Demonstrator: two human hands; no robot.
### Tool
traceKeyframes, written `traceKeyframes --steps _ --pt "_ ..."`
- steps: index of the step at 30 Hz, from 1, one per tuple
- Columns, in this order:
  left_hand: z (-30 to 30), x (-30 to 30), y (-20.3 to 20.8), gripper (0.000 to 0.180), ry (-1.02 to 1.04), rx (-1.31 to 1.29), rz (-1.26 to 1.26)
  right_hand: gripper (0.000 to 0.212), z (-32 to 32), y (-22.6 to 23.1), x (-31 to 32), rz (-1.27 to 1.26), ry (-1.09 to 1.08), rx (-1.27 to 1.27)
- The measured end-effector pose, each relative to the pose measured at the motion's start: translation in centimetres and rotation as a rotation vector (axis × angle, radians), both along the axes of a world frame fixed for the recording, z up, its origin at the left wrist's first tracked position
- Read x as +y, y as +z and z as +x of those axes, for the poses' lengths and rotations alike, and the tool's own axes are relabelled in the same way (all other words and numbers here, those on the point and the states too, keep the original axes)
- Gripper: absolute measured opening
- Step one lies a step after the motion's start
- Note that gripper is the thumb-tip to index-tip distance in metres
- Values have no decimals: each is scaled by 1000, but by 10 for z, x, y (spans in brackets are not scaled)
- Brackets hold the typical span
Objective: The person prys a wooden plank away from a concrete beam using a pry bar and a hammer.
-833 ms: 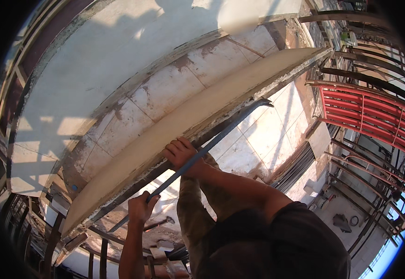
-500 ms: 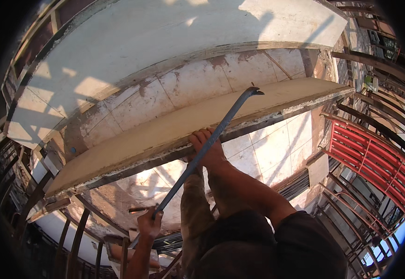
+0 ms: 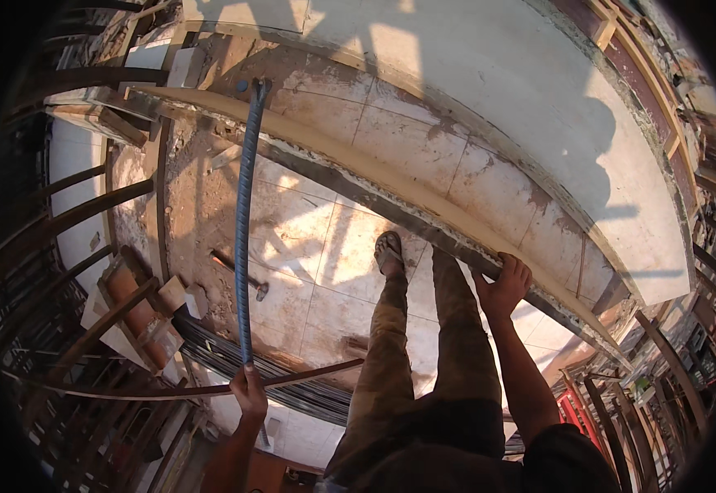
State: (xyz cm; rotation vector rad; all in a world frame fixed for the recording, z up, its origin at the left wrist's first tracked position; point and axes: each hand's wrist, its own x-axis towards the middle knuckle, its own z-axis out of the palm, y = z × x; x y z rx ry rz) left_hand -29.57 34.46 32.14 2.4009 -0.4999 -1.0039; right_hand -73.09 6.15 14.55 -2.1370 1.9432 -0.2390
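Observation:
My left hand [image 3: 249,389] is closed around the lower end of a long blue-grey ribbed crowbar [image 3: 245,222]. The bar points away from me, and its claw end appears over the far left end of a long narrow tan-topped wall or panel [image 3: 358,167]. A dark board [image 3: 337,182] runs along the near side of that panel, with crumbly grey material between them. Toward the right end, my right hand [image 3: 504,285] grips the panel's edge, fingers bent over the top and thumb on the near side.
A hammer [image 3: 259,289] lies on the dusty tiled floor [image 3: 325,279]. Dark rods [image 3: 292,382] lie bundled near my legs. Wooden beams [image 3: 111,205] and rubble line the left. Beyond the panel stands a broad pale slab [image 3: 506,74]. A red slatted piece [image 3: 576,411] shows at lower right.
The view has turned left. The crowbar has swung from pointing right, across my right arm, to pointing toward the panel's left end. My right hand stays on the panel edge.

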Motion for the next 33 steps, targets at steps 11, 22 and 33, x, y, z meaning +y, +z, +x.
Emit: traceKeyframes --steps 11,22,33 --pt "-20 169 -158 69 481 -164 242 62 20 28 -44 476 321 146" --pt "-54 196 -272 74 573 -96 459 59 29 19 -29 387 186 176" --pt "-23 175 -282 43 461 108 439 98 35 0 37 396 262 284"
